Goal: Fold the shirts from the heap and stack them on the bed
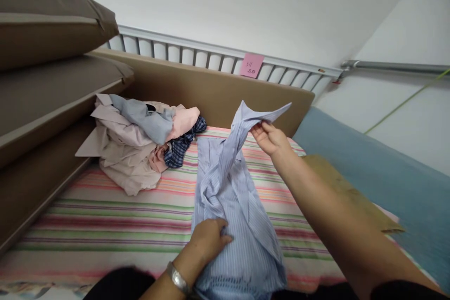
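A light blue striped shirt (246, 218) lies lengthwise in front of me on a striped cloth. My right hand (269, 138) is closed on a raised part of it, lifting that part off the cloth; two pointed tips stick out above the fingers. From there the fabric hangs down in a twisted fold to the rest of the shirt. At the near left edge my left hand (208, 241) is closed on the fabric, its fingertips partly hidden. A silver bracelet (177, 279) circles my left wrist.
Left of the shirt lies a heap of crumpled clothes (130, 136). Brown padded cushions (52, 33) are stacked at far left. A brown board (211, 98) and a white railing with a pink note (251, 64) stand behind. Olive-brown flat material (346, 194) lies at right.
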### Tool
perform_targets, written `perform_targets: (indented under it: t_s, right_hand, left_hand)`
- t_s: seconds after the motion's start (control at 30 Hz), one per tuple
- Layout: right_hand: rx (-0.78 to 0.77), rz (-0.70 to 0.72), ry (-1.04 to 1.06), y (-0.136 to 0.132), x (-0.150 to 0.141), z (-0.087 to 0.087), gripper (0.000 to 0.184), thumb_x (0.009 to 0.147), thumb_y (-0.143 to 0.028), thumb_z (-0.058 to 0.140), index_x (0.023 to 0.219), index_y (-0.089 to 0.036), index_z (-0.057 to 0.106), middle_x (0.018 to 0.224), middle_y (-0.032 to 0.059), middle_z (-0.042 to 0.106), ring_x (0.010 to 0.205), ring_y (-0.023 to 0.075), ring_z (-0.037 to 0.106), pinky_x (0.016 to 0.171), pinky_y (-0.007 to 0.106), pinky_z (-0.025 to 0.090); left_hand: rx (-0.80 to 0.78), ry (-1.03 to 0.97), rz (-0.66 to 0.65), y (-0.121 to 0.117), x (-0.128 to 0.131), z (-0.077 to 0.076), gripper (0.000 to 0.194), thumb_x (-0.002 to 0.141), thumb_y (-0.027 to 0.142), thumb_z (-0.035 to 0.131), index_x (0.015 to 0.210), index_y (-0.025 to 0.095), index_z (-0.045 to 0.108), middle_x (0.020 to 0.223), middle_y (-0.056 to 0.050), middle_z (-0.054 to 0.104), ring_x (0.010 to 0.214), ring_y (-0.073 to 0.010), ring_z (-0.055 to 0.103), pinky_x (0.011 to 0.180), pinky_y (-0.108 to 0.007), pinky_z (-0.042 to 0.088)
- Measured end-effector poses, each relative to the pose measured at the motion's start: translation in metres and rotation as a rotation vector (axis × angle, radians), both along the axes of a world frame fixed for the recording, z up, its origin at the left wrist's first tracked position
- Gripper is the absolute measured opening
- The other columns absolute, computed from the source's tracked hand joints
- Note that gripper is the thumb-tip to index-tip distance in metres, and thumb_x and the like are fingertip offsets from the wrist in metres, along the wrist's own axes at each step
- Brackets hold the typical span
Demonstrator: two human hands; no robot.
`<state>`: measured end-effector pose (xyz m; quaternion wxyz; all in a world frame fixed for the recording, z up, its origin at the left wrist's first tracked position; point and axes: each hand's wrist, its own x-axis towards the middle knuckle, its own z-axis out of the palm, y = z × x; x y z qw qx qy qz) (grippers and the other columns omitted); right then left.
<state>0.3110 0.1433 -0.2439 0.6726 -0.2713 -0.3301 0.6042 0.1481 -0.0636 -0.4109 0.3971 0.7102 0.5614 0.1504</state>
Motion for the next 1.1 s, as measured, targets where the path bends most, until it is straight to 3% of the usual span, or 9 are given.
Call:
perform_targets:
  t_s: [0.23, 0.33, 0.4, 0.47, 0.53, 0.6, 0.77, 0.93, 1.1]
  right_hand:
    - [0.009, -0.028, -0.161, 0.042, -0.014, 0.037, 0.017, 0.087, -0.01, 0.042, 0.078, -0.02, 0.052, 0.062, -0.0024, 0.062, 0.059, 0.0128, 0.061, 0.057, 0.027, 0.054]
    - [0.04, 0.021, -0.199, 0.045, -0.013, 0.031, 0.016, 0.082, -0.007, 0.045, 0.079, -0.021, 0.053, 0.065, -0.0028, 0.063, 0.063, 0.0136, 0.062, 0.065, 0.031, 0.055]
    - [0.078, 0.072, -0.226, 0.04, -0.009, 0.025, 0.017, 0.079, -0.006, 0.048, 0.081, -0.021, 0.055, 0.068, -0.0031, 0.065, 0.068, 0.0147, 0.063, 0.071, 0.035, 0.055]
    - [0.109, 0.115, -0.256, 0.033, -0.003, 0.021, 0.015, 0.077, -0.008, 0.052, 0.081, -0.022, 0.057, 0.071, -0.0036, 0.066, 0.071, 0.0156, 0.064, 0.075, 0.037, 0.054]
    - [0.136, 0.138, -0.281, 0.024, 0.004, 0.022, 0.011, 0.076, -0.012, 0.056, 0.08, -0.022, 0.059, 0.071, -0.0036, 0.066, 0.075, 0.0169, 0.064, 0.079, 0.039, 0.054]
    - [0.158, 0.137, -0.284, 0.017, 0.009, 0.027, 0.009, 0.075, -0.015, 0.058, 0.08, -0.023, 0.061, 0.071, -0.0032, 0.067, 0.079, 0.0186, 0.065, 0.082, 0.04, 0.053]
    - [0.17, 0.11, -0.257, 0.0, 0.017, 0.052, 0.008, 0.077, -0.018, 0.059, 0.082, -0.023, 0.062, 0.071, -0.0027, 0.068, 0.084, 0.0189, 0.065, 0.084, 0.039, 0.053]
    - [0.102, 0.078, -0.202, -0.025, 0.028, 0.071, 0.011, 0.083, -0.017, 0.051, 0.079, -0.02, 0.061, 0.071, -0.0001, 0.069, 0.083, 0.0181, 0.065, 0.084, 0.04, 0.052]
    - [0.091, 0.044, -0.157, -0.039, 0.047, 0.058, 0.012, 0.082, -0.014, 0.05, 0.081, -0.019, 0.061, 0.076, 0.0013, 0.07, 0.086, 0.0169, 0.065, 0.087, 0.035, 0.05]
  left_hand:
    - [-0.086, -0.149, -0.059, 0.0, -0.006, -0.007, 0.058, 0.069, 0.038, 0.063, 0.125, 0.024, 0.055, 0.091, -0.008, 0.07, 0.082, -0.0258, 0.063, 0.076, -0.037, 0.045]
    - [-0.23, -0.362, -0.064, 0.012, -0.017, -0.01, 0.037, 0.069, 0.036, 0.061, 0.1, 0.017, 0.068, 0.074, -0.003, 0.065, 0.059, -0.0158, 0.056, 0.057, -0.027, 0.043]
    - [-0.179, -0.441, 0.089, 0.026, -0.025, -0.011, 0.022, 0.073, 0.031, 0.053, 0.076, 0.014, 0.067, 0.061, -0.001, 0.059, 0.051, -0.0123, 0.05, 0.05, -0.025, 0.039]
    - [0.027, -0.45, 0.343, 0.042, -0.03, -0.014, 0.02, 0.076, 0.025, 0.047, 0.074, 0.014, 0.064, 0.065, -0.001, 0.059, 0.057, -0.013, 0.053, 0.057, -0.025, 0.042]
    - [0.195, -0.422, 0.555, 0.055, -0.031, -0.021, 0.024, 0.078, 0.019, 0.044, 0.092, 0.013, 0.063, 0.082, -0.006, 0.065, 0.074, -0.0156, 0.059, 0.071, -0.027, 0.046]
    - [0.238, -0.388, 0.641, 0.064, -0.027, -0.031, 0.036, 0.077, 0.012, 0.043, 0.109, 0.01, 0.058, 0.101, -0.013, 0.064, 0.093, -0.0189, 0.059, 0.085, -0.031, 0.045]
    - [0.316, -0.287, 0.596, 0.066, -0.013, -0.051, 0.048, 0.074, 0.003, 0.039, 0.118, 0.01, 0.055, 0.119, -0.016, 0.058, 0.116, -0.0207, 0.051, 0.103, -0.034, 0.034]
    - [0.289, -0.282, 0.559, 0.065, -0.014, -0.051, 0.049, 0.072, 0.003, 0.04, 0.118, 0.011, 0.057, 0.121, -0.016, 0.059, 0.118, -0.0215, 0.051, 0.104, -0.033, 0.034]
    - [0.276, -0.188, 0.432, 0.063, -0.013, -0.045, 0.041, 0.075, 0.012, 0.049, 0.114, 0.014, 0.063, 0.132, -0.016, 0.052, 0.123, -0.0238, 0.047, 0.107, -0.037, 0.03]
